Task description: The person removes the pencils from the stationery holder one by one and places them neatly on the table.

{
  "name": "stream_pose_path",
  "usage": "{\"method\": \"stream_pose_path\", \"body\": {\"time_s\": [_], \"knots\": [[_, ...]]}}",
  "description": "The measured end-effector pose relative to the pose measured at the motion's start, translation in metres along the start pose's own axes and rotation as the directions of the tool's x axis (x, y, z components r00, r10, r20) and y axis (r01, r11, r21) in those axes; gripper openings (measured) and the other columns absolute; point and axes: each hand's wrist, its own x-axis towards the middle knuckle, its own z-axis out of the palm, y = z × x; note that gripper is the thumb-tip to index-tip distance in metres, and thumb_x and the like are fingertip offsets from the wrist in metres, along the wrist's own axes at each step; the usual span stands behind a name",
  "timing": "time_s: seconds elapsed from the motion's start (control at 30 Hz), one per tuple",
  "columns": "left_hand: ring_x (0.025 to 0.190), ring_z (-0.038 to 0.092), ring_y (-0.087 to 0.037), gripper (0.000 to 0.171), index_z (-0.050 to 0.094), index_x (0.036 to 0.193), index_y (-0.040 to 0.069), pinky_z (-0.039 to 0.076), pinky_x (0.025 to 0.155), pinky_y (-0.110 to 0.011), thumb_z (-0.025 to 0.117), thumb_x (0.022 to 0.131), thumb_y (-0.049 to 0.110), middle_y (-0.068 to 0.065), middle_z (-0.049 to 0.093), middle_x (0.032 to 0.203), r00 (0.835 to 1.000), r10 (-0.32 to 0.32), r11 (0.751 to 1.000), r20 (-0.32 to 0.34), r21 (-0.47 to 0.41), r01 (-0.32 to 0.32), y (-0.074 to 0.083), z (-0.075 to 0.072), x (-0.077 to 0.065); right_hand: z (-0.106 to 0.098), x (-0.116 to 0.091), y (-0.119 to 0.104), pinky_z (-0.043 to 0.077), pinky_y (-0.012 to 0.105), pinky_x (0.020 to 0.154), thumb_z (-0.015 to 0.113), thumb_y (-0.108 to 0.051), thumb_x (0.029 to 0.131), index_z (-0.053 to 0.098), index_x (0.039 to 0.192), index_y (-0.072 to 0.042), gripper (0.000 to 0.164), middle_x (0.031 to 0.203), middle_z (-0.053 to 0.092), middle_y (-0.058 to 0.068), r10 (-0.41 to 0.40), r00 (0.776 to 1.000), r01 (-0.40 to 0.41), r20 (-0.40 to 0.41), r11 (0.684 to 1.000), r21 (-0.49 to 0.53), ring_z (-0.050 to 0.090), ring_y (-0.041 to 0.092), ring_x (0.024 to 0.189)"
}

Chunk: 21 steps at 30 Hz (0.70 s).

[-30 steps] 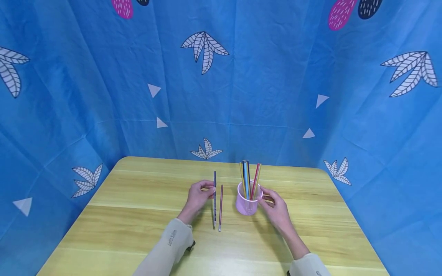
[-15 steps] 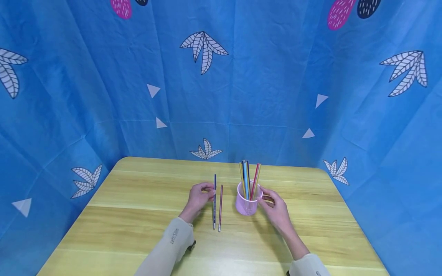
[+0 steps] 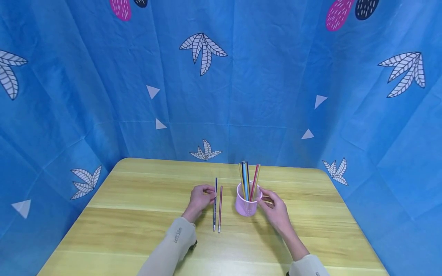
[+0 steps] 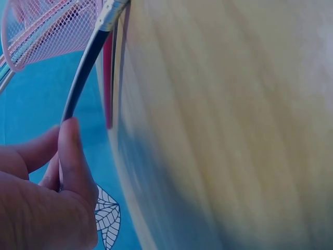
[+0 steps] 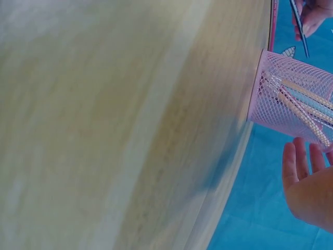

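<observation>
A dark blue pencil (image 3: 215,214) with a silver ferrule is pinched between the thumb and fingers of my left hand (image 3: 199,199); its eraser end points towards me. In the left wrist view the pencil (image 4: 86,65) slants up from the fingertips, tilted against the tabletop. Just to its right lies a dark red pencil (image 3: 220,211). The pink mesh cup (image 3: 246,209) stands upright further right, with several pencils (image 3: 246,180) leaning inside. My right hand (image 3: 274,207) rests its fingertips at the cup's right side near the rim; in the right wrist view its fingers (image 5: 302,161) are fairly straight.
A light wooden table (image 3: 138,237) spreads under everything, its far edge behind the cup. Blue cloth (image 3: 262,84) with printed leaves and triangles hangs around the back and sides.
My left hand has moved slightly towards me and to the right with the dark blue pencil, closer to the dark red one. My right hand and the cup have stayed in place.
</observation>
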Motion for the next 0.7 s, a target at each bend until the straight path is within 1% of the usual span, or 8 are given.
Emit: {"method": "stream_pose_path", "body": {"time_s": [0.2, 0.37, 0.5, 0.6, 0.7], "knots": [[0.084, 0.068, -0.021, 0.026, 0.070, 0.115, -0.005, 0.065, 0.075, -0.025, 0.071, 0.090, -0.006, -0.014, 0.067, 0.102, 1.000, -0.001, 1.000, 0.010, -0.020, 0.001, -0.0041, 0.0028, 0.0044, 0.0010, 0.0007, 0.0000, 0.057, 0.033, 0.105, 0.072, -0.009, 0.097, 0.061, 0.141, -0.006, 0.046, 0.138, 0.064, 0.018, -0.007, 1.000, 0.007, 0.003, 1.000, 0.006, 0.065, 0.034, 0.122], [0.084, 0.066, -0.021, 0.025, 0.071, 0.115, -0.003, 0.064, 0.073, -0.024, 0.070, 0.090, -0.007, -0.013, 0.067, 0.100, 1.000, -0.025, 0.999, -0.005, -0.024, 0.025, -0.0043, 0.0048, 0.0075, 0.0010, 0.0016, -0.0020, 0.056, 0.035, 0.108, 0.072, -0.011, 0.098, 0.060, 0.142, -0.006, 0.047, 0.138, 0.063, 0.018, 0.003, 1.000, -0.003, 0.015, 1.000, 0.009, 0.064, 0.034, 0.123], [0.084, 0.066, -0.021, 0.025, 0.070, 0.114, -0.003, 0.064, 0.073, -0.025, 0.070, 0.090, -0.006, -0.013, 0.067, 0.100, 1.000, -0.025, 1.000, -0.009, -0.012, 0.025, -0.0024, 0.0062, 0.0070, 0.0010, 0.0019, -0.0029, 0.056, 0.035, 0.108, 0.072, -0.012, 0.098, 0.060, 0.142, -0.006, 0.047, 0.138, 0.063, 0.018, 0.002, 1.000, -0.002, 0.009, 1.000, 0.005, 0.064, 0.034, 0.123], [0.084, 0.066, -0.021, 0.024, 0.070, 0.114, -0.004, 0.064, 0.073, -0.025, 0.070, 0.090, -0.007, -0.014, 0.068, 0.100, 0.999, -0.034, 0.999, -0.009, -0.008, 0.034, -0.0013, 0.0071, 0.0056, 0.0006, 0.0006, -0.0035, 0.057, 0.034, 0.107, 0.072, -0.012, 0.098, 0.060, 0.142, -0.005, 0.047, 0.138, 0.063, 0.019, -0.002, 1.000, 0.002, 0.007, 1.000, -0.005, 0.064, 0.035, 0.123], [0.084, 0.066, -0.021, 0.023, 0.070, 0.113, -0.004, 0.064, 0.072, -0.025, 0.070, 0.090, -0.007, -0.015, 0.068, 0.100, 0.999, -0.046, 0.999, -0.011, -0.001, 0.046, -0.0007, 0.0080, 0.0046, 0.0003, -0.0005, -0.0035, 0.057, 0.030, 0.105, 0.071, -0.011, 0.098, 0.060, 0.142, -0.005, 0.046, 0.138, 0.063, 0.018, -0.003, 1.000, 0.003, 0.005, 1.000, -0.008, 0.064, 0.033, 0.122]]}}
